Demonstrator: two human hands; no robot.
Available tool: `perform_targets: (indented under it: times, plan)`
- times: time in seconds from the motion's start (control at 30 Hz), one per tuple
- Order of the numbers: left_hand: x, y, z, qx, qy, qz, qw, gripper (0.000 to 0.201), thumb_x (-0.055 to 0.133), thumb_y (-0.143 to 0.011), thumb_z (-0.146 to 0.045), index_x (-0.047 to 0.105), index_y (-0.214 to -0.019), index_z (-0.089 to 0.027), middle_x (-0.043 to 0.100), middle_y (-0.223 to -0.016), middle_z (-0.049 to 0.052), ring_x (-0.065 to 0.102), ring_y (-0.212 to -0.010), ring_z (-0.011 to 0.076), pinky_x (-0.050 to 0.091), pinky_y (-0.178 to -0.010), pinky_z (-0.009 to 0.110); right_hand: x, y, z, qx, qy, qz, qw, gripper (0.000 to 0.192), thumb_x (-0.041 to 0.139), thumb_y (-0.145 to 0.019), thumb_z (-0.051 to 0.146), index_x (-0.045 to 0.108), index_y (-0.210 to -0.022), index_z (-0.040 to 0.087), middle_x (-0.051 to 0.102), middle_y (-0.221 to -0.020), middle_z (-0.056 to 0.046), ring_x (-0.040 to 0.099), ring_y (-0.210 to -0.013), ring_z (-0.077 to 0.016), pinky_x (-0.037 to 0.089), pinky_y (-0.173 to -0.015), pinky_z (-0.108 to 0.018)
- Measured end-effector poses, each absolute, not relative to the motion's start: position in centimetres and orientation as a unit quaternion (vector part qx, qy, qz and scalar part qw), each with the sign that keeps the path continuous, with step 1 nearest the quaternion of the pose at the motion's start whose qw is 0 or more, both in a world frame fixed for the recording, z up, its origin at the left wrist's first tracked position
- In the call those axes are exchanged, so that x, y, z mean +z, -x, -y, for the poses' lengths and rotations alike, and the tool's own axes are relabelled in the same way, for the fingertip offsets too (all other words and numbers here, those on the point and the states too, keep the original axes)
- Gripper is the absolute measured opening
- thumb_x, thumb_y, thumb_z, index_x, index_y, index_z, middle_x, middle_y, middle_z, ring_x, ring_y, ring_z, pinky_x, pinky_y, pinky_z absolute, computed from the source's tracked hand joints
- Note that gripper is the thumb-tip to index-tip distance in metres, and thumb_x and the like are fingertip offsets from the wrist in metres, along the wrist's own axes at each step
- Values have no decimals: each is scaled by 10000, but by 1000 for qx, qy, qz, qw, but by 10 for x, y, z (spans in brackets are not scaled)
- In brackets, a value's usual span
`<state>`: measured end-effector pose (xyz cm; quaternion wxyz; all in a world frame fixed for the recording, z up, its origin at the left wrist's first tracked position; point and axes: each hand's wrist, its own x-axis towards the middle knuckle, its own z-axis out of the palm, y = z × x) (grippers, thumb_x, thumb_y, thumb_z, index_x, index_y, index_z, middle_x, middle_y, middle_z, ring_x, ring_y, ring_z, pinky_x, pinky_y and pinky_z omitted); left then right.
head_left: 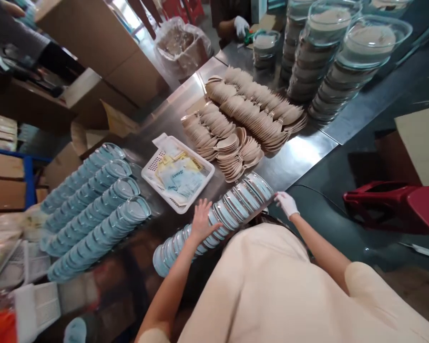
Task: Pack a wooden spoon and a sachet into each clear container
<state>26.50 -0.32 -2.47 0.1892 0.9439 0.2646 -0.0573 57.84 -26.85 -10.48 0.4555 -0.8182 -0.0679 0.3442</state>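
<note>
**A:** What's in hand here?

**B:** A long row of clear lids (pixel 214 219), nested on edge, lying on the steel table (pixel 300 147) just in front of the person and just below the white basket (pixel 178 172). The left hand (pixel 201 221), bare, lies flat with fingers spread on the middle of the row. The right hand (pixel 286 204), in a white glove, presses against the row's far end; whether it is curled round the last lid I cannot tell.

**A:** How would that row handle?

**B:** Light, I'd judge, thin plastic, and slick. Each lid is stiff enough, but the row as a whole looks loose; squeezed from one end only it would likely buckle or fan out. Pressing both ends inward, with a palm steadying the middle, seems the sound hold.

**A:** And around it?

**B:** Left of the basket lie four more rows of bluish lids (pixel 93 209). Beyond the basket, overlapping rows of tan spoons (pixel 243 119). Further off from it stand stacks of lidded bowls (pixel 329 57), and past those another person's gloved hand (pixel 240 25) at the table's far end. Cardboard boxes (pixel 103 47) stand beyond the table edge.
</note>
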Motion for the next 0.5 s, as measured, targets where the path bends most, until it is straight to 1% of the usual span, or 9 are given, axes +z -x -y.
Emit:
perform_targets:
  times: [0.03, 0.1, 0.13, 0.2, 0.27, 0.3, 0.4, 0.43, 0.5]
  plan:
    - [-23, -299, 9, -54, -951, -227, 203, 952, 663, -900, -693, 358, -1628, -160, 287, -1738, 234, 145, -1652, 406, 175, -1311, 647, -107, -571, 272, 381, 796, 58, 466, 324, 558, -872, 343, 728, -1045, 128, 787, -846, -61, 658, -577, -144, 573, -630, -261]
    - [-24, -371, 26, -49, -957, -159, 236, 902, 640, -931, -675, 349, -1645, -208, 287, -1750, 186, 157, -1658, 365, 165, -1324, 612, -110, -558, 271, 450, 737, 38, 502, 252, 604, -832, 303, 696, -1004, 143, 776, -815, -37, 606, -516, -114, 491, -515, -206]
    - [-27, -403, 36, -53, -956, -141, 251, 933, 663, -913, -685, 338, -1654, -221, 276, -1756, 178, 163, -1657, 365, 170, -1324, 609, -111, -554, 267, 476, 707, 29, 522, 232, 611, -837, 302, 677, -999, 150, 776, -827, -35, 594, -511, -106, 459, -485, -192]
    - [-35, -450, 53, -62, -949, -161, 263, 1069, 742, -830, -720, 324, -1664, -198, 234, -1760, 217, 195, -1640, 415, 217, -1305, 616, -111, -548, 257, 505, 674, 25, 539, 219, 604, -875, 323, 650, -1007, 155, 770, -838, -40, 576, -506, -100, 435, -468, -185]
    - [-42, -471, 64, -68, -944, -188, 261, 1144, 791, -768, -740, 333, -1662, -194, 232, -1752, 241, 242, -1615, 449, 242, -1291, 622, -110, -546, 247, 502, 700, 45, 507, 220, 576, -919, 340, 647, -1019, 157, 754, -797, -35, 570, -499, -105, 450, -485, -191]
    - [-45, -473, 66, -70, -943, -195, 260, 1147, 800, -755, -743, 342, -1658, -205, 237, -1750, 240, 260, -1606, 454, 249, -1287, 623, -109, -546, 244, 495, 721, 56, 482, 217, 551, -941, 339, 651, -1013, 159, 746, -776, -28, 567, -493, -108, 456, -494, -195]
    - [-48, -467, 68, -72, -941, -202, 263, 1136, 811, -746, -740, 351, -1650, -229, 206, -1761, 229, 247, -1611, 453, 279, -1278, 620, -105, -545, 245, 467, 774, 66, 423, 236, 469, -981, 298, 660, -914, 177, 719, -717, -11, 570, -502, -119, 442, -515, -201]
    - [-49, -465, 68, -72, -938, -213, 264, 1167, 820, -736, -736, 329, -1656, -213, 201, -1760, 239, 234, -1616, 454, 284, -1278, 620, -102, -545, 249, 457, 787, 67, 410, 249, 460, -977, 274, 659, -857, 183, 713, -704, -15, 589, -534, -128, 440, -537, -204]
    - [-51, -463, 70, -69, -928, -249, 269, 1263, 848, -709, -715, 252, -1673, -156, 224, -1742, 274, 226, -1620, 456, 269, -1290, 620, -95, -545, 257, 431, 817, 76, 376, 281, 469, -959, 236, 650, -748, 192, 723, -713, -38, 657, -667, -158, 452, -619, -213]
